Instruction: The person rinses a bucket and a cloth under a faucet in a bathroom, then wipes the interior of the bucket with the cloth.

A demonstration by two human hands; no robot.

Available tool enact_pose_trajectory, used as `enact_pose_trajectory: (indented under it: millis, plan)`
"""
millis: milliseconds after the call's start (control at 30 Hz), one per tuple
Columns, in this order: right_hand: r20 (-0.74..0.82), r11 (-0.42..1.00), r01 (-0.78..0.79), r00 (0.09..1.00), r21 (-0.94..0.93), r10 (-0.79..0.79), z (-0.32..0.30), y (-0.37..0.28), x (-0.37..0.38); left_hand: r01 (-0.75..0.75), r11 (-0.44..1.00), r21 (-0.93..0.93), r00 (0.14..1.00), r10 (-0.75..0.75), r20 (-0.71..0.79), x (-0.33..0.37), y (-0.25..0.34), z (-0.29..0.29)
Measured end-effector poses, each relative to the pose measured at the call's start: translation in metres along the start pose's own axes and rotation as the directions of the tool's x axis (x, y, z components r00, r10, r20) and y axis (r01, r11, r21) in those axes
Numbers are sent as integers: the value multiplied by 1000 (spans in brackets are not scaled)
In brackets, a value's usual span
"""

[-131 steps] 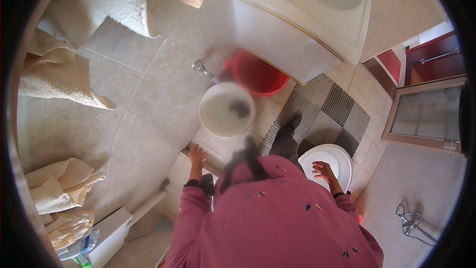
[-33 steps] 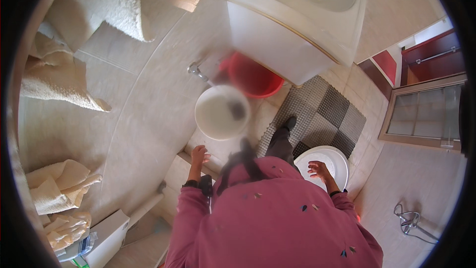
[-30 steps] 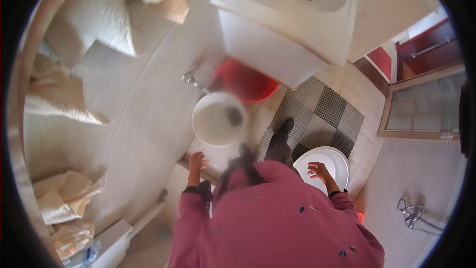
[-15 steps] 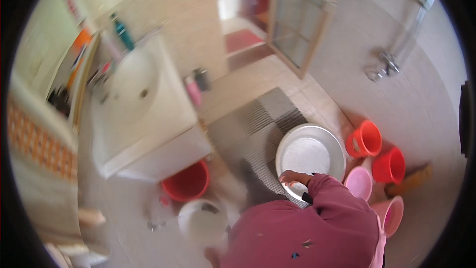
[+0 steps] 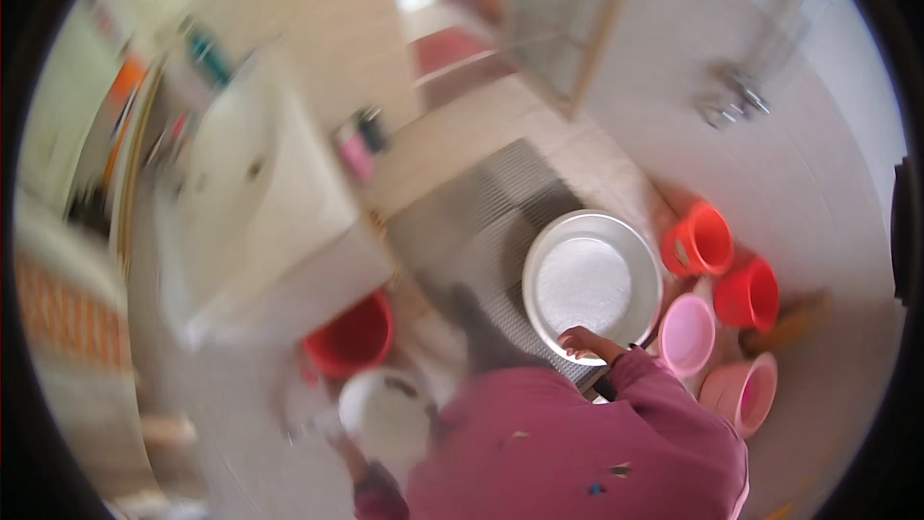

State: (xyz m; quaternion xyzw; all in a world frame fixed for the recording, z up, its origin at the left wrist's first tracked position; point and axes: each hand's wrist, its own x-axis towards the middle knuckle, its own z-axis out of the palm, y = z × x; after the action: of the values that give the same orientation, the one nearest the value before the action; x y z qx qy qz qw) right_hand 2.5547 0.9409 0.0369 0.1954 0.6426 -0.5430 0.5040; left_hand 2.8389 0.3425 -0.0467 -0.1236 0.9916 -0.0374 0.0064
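My right hand (image 5: 585,342) hangs over the near rim of a wide, pale metal basin (image 5: 540,255), its fingers loosely bent and apart. Nothing shows in it, and I cannot tell whether it touches the rim. At lower left my left hand (image 5: 345,453) reaches out beside a white bucket (image 5: 371,424); motion smears its fingers. A dark patch lies near the far edge of that bucket. Behind it, below the washbasin cabinet, stands a red tub (image 5: 361,339).
Red buckets (image 5: 710,239) and pink ones (image 5: 687,335) stand along the right wall. A grey mat (image 5: 462,217) lies under the basin. The white washbasin (image 5: 274,260) juts out on the left. A glass-paned door (image 5: 558,29) stands at the back near a wall tap (image 5: 741,96).
My right hand has drawn back from inside the basin toward its near rim. My left hand has come further into view beside the white bucket. The whole view has shifted slightly.
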Motion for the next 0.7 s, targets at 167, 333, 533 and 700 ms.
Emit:
enact_pose_trajectory:
  millis: [167, 333, 533, 700]
  plan:
    - [-12, 868, 49, 998, -494, -64, 11, -41, -45, 492, -311, -814, 528, -637, 562, 68, 89, -97]
    - [162, 922, 98, 986, -374, -39, -20, -40, -28, 471, -536, -701, 305, -646, 699, -1, 134, -117]
    - [227, 864, 85, 973, -497, 35, -5, -119, -26, 436, -754, -491, 56, -522, 851, -111, 200, -79]
    - [94, 810, -117, 974, -574, 207, 10, -164, 20, 173, -833, -526, -11, -535, 844, -168, 262, -36]
